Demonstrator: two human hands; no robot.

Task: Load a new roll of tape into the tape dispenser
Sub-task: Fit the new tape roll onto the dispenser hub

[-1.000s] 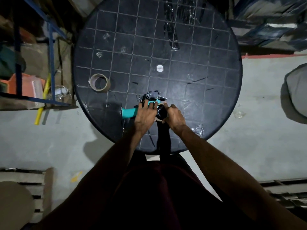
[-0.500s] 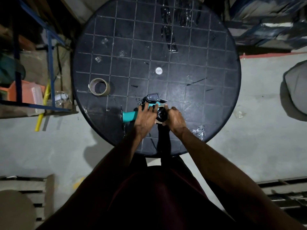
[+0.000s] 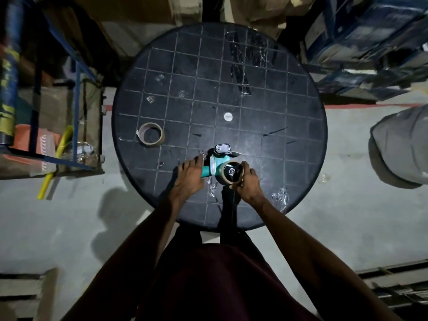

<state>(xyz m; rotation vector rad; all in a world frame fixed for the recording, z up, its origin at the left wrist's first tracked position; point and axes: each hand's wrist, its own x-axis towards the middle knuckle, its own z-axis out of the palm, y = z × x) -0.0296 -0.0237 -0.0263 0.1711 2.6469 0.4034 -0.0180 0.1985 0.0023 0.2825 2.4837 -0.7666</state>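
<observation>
Near the worktop's [image 3: 301, 135] six o'clock edge, the left hand [image 3: 188, 179] is pinning the tape dispenser [image 3: 216, 166] steady by its handle while the right hand [image 3: 249, 181] is gripping the tape roll [image 3: 229, 174] on its hub, probably to seat it.

No text, brand or number can be read anywhere in the head view. The tall blue cylinder [image 3: 8, 72] at the far left carries yellow markings that may be lettering, but they are too blurred and dark to make out. The small white disc [image 3: 228, 117] at the middle of the surface [image 3: 289, 112] shows a faint mark that cannot be read. The blue packs [image 3: 370, 40] stacked at the upper right bear pale patches, perhaps printing, none legible. The grey plate on the tape dispenser [image 3: 222, 149] shows no readable label.
</observation>
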